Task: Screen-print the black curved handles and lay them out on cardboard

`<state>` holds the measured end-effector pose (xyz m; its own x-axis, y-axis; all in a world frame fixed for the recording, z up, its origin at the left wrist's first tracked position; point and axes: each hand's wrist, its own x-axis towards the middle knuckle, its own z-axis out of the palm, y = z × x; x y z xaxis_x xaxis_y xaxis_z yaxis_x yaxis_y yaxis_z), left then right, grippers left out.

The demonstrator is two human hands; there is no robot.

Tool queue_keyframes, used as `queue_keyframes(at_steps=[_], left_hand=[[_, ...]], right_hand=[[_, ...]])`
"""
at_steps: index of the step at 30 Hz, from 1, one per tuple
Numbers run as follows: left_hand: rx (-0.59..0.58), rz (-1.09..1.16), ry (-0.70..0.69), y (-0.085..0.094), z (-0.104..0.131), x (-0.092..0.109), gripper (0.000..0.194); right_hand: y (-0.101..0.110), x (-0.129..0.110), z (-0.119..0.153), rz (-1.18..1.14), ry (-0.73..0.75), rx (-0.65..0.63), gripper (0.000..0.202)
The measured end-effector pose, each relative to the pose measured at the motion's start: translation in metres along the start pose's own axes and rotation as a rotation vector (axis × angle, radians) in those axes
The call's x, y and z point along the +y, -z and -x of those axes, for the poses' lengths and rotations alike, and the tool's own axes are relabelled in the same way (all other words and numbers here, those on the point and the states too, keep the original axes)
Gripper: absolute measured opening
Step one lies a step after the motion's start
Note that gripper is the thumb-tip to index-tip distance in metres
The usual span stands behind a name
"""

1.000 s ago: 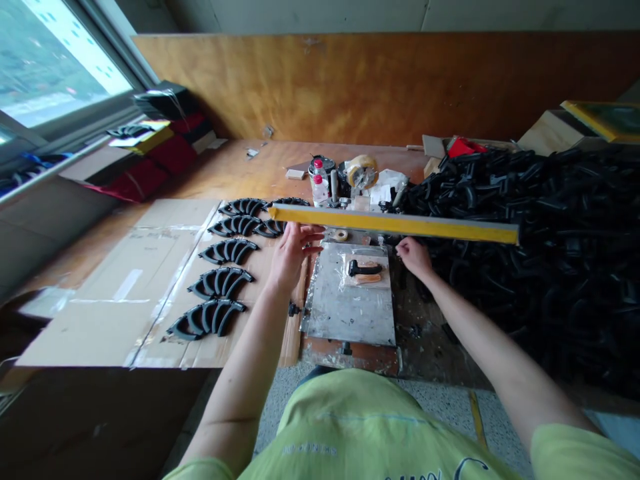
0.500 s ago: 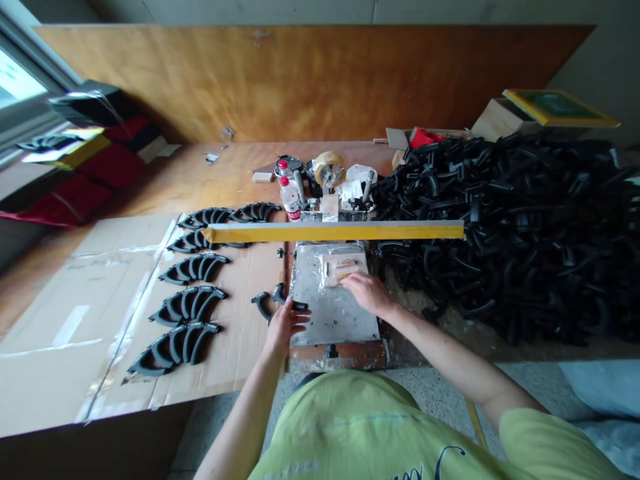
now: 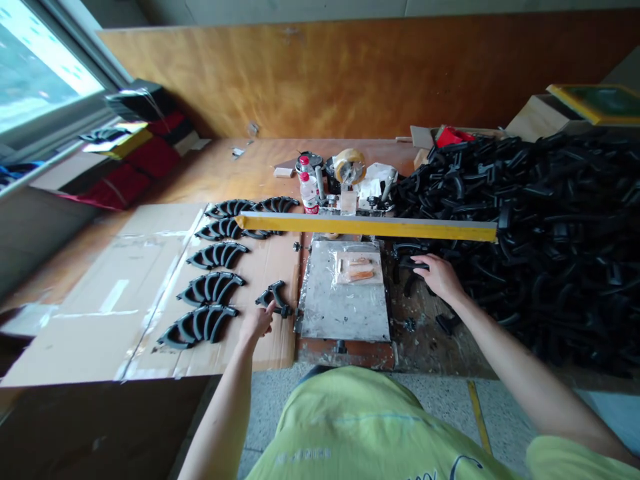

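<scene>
My left hand [image 3: 258, 323] is over the cardboard, its fingers curled at a small group of black curved handles [image 3: 273, 293], with one handle against the fingertips. My right hand [image 3: 439, 276] is at the near left edge of the big heap of black handles [image 3: 480, 267], thumb and fingers closed on a black handle [image 3: 413, 264]. Between the hands lies a grey metal plate [image 3: 345, 313]. On it is a fixture [image 3: 360, 268] with small orange-brown raised pieces, under clear film.
A yellow-edged bar [image 3: 370, 227] spans above the plate. Fanned rows of black handles [image 3: 213, 288] lie on the cardboard [image 3: 125, 267]. Behind the bar stand a red-capped bottle [image 3: 309, 190] and a tape roll [image 3: 349, 165]. Boxes [image 3: 150, 157] are stacked by the window.
My left hand has carried a black handle left from the plate's edge to the cardboard. My right hand has left the fixture and moved right to the heap. The view has shifted.
</scene>
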<state>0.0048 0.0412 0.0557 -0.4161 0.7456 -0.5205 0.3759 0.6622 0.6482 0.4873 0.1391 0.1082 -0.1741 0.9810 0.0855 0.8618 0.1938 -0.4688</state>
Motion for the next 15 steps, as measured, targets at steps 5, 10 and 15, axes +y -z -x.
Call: queue_keyframes(at_steps=[5,10,15], left_hand=[[0.012,0.249,-0.35,0.009,0.017,0.087,0.053],[-0.001,0.72,-0.697,0.011,0.062,0.192,0.055],[-0.046,0.764,-0.755,0.011,0.093,0.213,0.056]], right_hand=[[-0.047,-0.057,-0.039,-0.26,0.264,-0.037,0.03],[-0.099,-0.087,-0.044,-0.102,0.397,-0.042,0.028],[-0.081,-0.08,-0.036,0.086,0.394,-0.075,0.043]])
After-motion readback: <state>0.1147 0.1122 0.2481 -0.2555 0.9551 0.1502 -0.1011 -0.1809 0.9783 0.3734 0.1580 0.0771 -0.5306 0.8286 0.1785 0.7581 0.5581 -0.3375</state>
